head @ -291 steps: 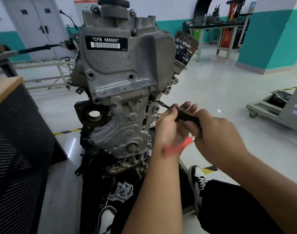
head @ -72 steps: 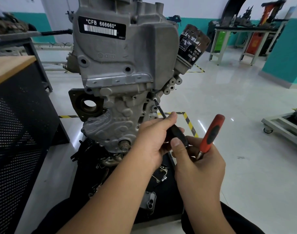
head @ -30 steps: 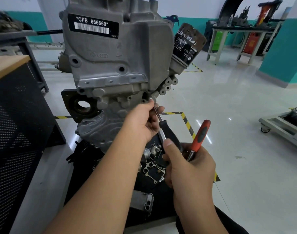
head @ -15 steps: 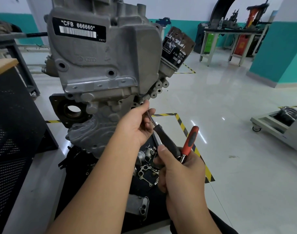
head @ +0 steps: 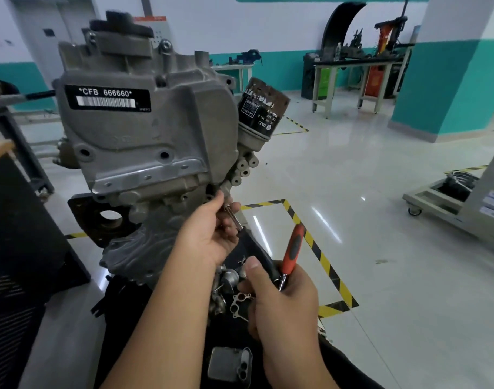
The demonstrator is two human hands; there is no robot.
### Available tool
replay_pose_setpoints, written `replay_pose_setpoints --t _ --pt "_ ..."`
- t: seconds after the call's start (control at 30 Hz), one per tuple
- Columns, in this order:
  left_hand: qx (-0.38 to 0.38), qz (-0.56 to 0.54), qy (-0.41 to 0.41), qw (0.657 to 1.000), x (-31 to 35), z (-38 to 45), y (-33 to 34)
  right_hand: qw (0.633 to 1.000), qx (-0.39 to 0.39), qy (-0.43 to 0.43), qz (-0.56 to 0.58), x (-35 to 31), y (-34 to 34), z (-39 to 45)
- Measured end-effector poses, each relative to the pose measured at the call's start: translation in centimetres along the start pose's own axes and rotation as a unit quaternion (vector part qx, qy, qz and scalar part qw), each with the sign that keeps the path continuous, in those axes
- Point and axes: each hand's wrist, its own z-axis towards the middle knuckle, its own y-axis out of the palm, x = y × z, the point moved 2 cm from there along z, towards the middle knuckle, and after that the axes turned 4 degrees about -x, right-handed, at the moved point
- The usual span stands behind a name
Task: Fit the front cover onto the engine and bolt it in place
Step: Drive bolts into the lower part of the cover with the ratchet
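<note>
The grey engine (head: 144,136) stands upright on a stand, its cast front cover (head: 133,259) seated low on its face. My left hand (head: 209,234) pinches the metal shaft of a black-handled driver (head: 255,252) near its tip, just under the cover's right edge. My right hand (head: 282,293) grips the driver's black handle. The same hand also holds a red-handled tool (head: 292,249) that points up and away. Whether a bolt sits at the driver's tip is hidden by my left fingers.
A black oil filter (head: 261,108) juts from the engine's right side. Loose metal parts and a gasket (head: 240,300) lie on the dark mat below, with a grey block (head: 230,366) nearer me. A black mesh cabinet (head: 12,262) stands left. A wheeled cart (head: 448,203) sits right.
The driver's tip has dropped slightly off the upper right bolt position and my left hand has slid along the shaft. The view has tilted up a little.
</note>
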Motion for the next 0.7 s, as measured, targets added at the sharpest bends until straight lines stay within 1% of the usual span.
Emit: replay_pose_setpoints --t 0.1,0.2,0.23,0.3,0.4,0.5,0.6,0.7 --pt "-0.009 -0.008 -0.012 1.000 0.1 -0.4 -0.1 0.999 -0.011 0.032 0.000 -0.2 0.1 -0.3" --pt "0.015 0.003 0.007 1.000 0.0 -0.3 -0.3 0.995 -0.060 0.076 0.006 0.1 0.6 -0.6" --pt "0.024 0.007 0.016 1.000 -0.1 -0.2 -0.3 0.995 -0.068 0.070 0.007 0.1 0.8 -0.7" --pt "0.036 0.004 0.022 0.999 -0.2 -0.1 -0.4 0.998 -0.057 0.035 -0.004 0.1 0.8 -0.6" --pt "0.024 -0.003 0.017 1.000 -0.2 -0.1 -0.5 0.999 -0.037 0.012 -0.012 -0.2 0.4 -0.2" --pt "0.001 -0.008 0.017 1.000 0.2 -0.1 -0.4 0.998 -0.045 0.037 0.013 -0.2 0.1 0.0" --pt "0.019 0.005 0.024 1.000 0.6 0.3 -0.1 0.997 -0.061 0.050 -0.018 0.2 0.1 0.0" --pt "0.034 -0.004 0.035 0.999 0.7 0.9 -0.1 0.996 -0.070 0.059 -0.005 0.4 0.2 -0.2"
